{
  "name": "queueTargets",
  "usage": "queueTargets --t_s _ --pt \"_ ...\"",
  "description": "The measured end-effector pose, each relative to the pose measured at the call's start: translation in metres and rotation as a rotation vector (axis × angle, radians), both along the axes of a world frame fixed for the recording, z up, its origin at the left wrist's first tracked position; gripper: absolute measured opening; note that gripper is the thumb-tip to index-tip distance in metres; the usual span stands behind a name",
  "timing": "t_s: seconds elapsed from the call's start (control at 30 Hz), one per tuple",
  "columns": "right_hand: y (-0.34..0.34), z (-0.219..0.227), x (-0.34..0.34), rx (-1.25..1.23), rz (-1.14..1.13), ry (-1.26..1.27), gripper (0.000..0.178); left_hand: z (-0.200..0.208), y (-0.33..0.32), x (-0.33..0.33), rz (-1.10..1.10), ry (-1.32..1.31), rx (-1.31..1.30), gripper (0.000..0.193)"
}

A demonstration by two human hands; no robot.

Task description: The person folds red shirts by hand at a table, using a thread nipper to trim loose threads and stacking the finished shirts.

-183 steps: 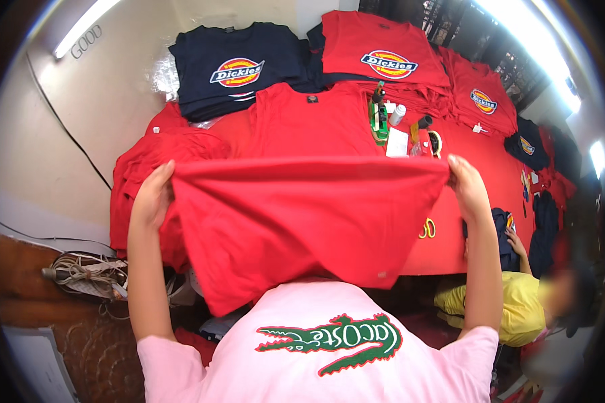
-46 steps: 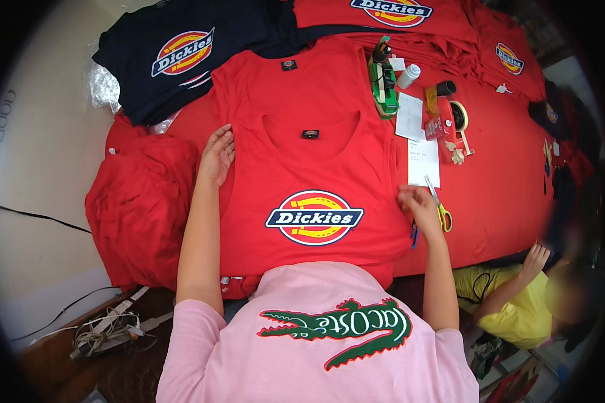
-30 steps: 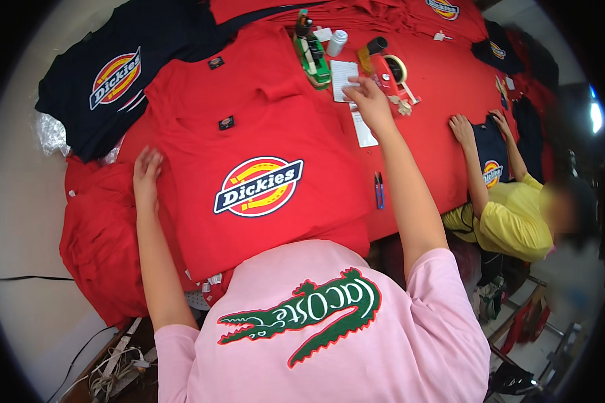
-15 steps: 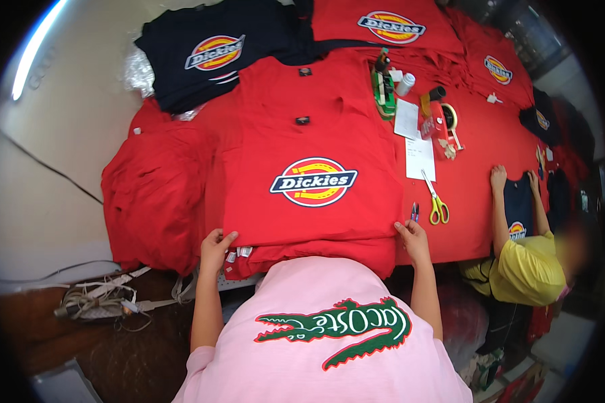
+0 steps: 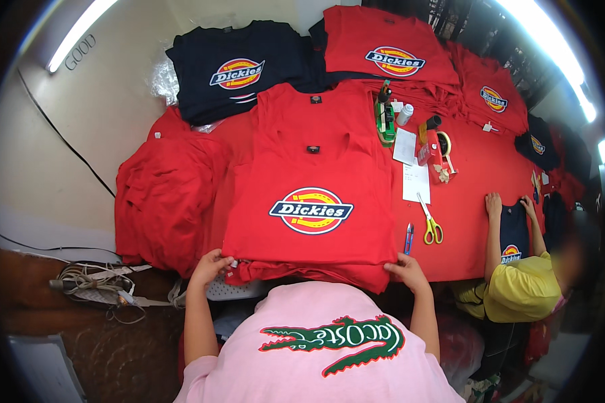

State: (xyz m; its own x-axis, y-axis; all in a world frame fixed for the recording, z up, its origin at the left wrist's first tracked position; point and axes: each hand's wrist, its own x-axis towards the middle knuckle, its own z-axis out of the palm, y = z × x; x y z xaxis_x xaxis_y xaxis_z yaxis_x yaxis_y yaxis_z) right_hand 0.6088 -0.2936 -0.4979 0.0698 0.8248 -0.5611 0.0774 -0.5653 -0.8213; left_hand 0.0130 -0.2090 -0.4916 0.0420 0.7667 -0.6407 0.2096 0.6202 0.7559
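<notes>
In front of me lies a folded red T-shirt [image 5: 302,164], spread flat with its oval yellow-and-blue chest logo upright. Its lower left corner is pinched in my left hand [image 5: 212,267]. At the lower right corner, my right hand [image 5: 408,271] grips the hem between thumb and fingers. Beneath that edge, more folded red cloth [image 5: 316,274] sticks out near my body, with small white tags by my left hand. Behind its collar another red shirt's neckline [image 5: 316,101] shows.
A red heap of cloth [image 5: 168,195] sits left; folded navy shirts [image 5: 249,50] and red shirts [image 5: 396,40] lie behind. To the right are yellow-handled scissors [image 5: 433,232], a blue cutter [image 5: 409,236], papers [image 5: 415,185] and a tape dispenser [image 5: 439,154]. A co-worker [image 5: 524,289] handles a navy shirt.
The view has tilted up, so the table sits lower in the picture. Both my hands stay at the red T-shirt's lower corners, and its front edge still lies over the cloth beneath.
</notes>
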Motion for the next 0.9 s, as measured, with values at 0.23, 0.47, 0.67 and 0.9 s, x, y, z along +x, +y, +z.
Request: queueTargets --t_s 0.23,0.47,0.67,0.9 --pt "0.024 0.061 -0.003 0.262 -0.027 0.189 0.021 0.016 0.008 -0.016 -0.113 0.096 0.226 0.015" --pt "0.037 0.204 0.066 1.109 -0.335 0.368 0.028 0.225 0.022 -0.033 -0.112 -0.528 0.792 0.009" --pt "0.182 0.31 -0.028 0.79 0.08 0.105 0.026 0.276 0.114 -0.027 0.074 -0.307 0.755 0.023" --pt "0.375 0.342 -0.075 1.024 0.018 0.17 0.029 0.322 0.304 -0.09 0.158 -0.144 1.116 0.025"
